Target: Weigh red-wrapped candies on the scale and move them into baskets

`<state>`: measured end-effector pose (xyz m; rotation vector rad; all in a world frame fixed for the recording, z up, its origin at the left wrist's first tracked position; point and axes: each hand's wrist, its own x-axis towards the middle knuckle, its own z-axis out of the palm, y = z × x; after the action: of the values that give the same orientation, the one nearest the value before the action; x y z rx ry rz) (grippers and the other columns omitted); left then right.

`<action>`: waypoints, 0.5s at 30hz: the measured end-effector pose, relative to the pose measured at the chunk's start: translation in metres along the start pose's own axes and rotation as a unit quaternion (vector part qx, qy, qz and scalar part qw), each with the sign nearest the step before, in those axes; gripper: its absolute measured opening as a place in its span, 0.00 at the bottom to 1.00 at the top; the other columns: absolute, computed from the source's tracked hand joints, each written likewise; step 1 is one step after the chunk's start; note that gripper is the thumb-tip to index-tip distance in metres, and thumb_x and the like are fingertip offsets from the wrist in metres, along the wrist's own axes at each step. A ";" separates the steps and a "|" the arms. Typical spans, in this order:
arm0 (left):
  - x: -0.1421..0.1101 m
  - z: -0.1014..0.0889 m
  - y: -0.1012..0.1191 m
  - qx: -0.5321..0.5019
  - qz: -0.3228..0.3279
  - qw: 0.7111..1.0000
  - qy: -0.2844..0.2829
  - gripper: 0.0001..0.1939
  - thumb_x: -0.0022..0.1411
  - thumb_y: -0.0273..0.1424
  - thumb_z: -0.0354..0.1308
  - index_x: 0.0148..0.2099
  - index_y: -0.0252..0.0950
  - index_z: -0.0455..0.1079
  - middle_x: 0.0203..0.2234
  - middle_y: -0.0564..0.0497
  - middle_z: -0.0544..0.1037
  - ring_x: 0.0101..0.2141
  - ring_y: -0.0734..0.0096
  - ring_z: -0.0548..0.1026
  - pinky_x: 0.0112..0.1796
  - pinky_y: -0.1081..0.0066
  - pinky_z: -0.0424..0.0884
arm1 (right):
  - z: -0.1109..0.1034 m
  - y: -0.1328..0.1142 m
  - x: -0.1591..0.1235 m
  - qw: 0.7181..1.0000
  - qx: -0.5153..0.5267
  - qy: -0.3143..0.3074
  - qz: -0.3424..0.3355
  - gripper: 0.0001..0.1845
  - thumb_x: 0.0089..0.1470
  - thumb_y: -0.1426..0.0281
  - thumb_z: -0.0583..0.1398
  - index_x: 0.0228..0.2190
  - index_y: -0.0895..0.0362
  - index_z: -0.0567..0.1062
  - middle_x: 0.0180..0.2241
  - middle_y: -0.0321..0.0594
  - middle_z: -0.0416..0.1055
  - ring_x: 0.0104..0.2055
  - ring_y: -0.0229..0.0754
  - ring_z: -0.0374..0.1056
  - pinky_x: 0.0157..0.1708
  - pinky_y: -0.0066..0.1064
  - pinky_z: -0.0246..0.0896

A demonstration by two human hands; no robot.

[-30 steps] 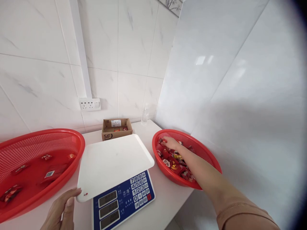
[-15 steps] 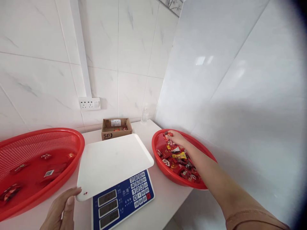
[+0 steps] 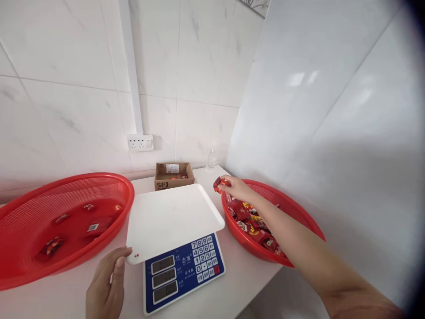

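1. Pale tiled walls meet behind a white table point(image 3: 245, 285), with a socket point(image 3: 141, 142) on the left one.
2. The right hand point(image 3: 234, 188) pinches red-wrapped sweets point(image 3: 220, 184) between thumb and fingers, over the rim of the right basket point(image 3: 239, 230), which holds more.
3. The left hand point(image 3: 108, 281), thumb and forefinger close together, touches the near left corner of the scale's white tray point(image 3: 172, 219).
4. The left basket point(image 3: 116, 241) holds a few packets; an open carton point(image 3: 174, 182) sits behind the scale point(image 3: 184, 274).

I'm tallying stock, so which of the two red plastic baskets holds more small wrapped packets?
The red plastic basket on the right: small, mostly red wrapped packets lie heaped in it, while the left basket shows only a few, scattered apart.
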<state>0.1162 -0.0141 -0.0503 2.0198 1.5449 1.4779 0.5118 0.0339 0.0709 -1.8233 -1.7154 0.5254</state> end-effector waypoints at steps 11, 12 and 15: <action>0.000 -0.003 0.010 -0.032 0.019 0.999 0.006 0.14 0.65 0.38 0.45 0.40 0.39 0.70 0.34 0.49 0.78 0.39 0.68 0.75 0.40 0.69 0.71 | 0.073 -0.081 0.001 0.986 -0.017 -0.138 -0.094 0.13 0.50 0.64 0.60 0.39 0.50 0.75 0.34 0.33 0.75 0.34 0.37 0.69 0.34 0.27 0.62; 0.000 -0.003 0.011 -0.034 0.018 0.999 0.007 0.14 0.65 0.37 0.45 0.40 0.39 0.70 0.35 0.49 0.78 0.39 0.68 0.75 0.40 0.69 0.71 | 0.076 -0.083 0.002 0.986 -0.019 -0.139 -0.094 0.15 0.50 0.63 0.60 0.41 0.50 0.74 0.35 0.34 0.75 0.34 0.37 0.69 0.34 0.27 0.62; 0.000 -0.004 0.012 -0.045 0.017 0.999 0.015 0.14 0.65 0.37 0.45 0.40 0.39 0.70 0.35 0.49 0.78 0.39 0.68 0.74 0.40 0.69 0.71 | 0.080 -0.088 0.003 0.987 -0.024 -0.132 -0.093 0.19 0.50 0.60 0.60 0.44 0.51 0.72 0.38 0.36 0.74 0.35 0.38 0.69 0.34 0.28 0.62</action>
<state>0.1210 -0.0213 -0.0407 1.9926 1.4350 1.5668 0.3941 0.0490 0.0672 -1.6622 -2.0674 0.6772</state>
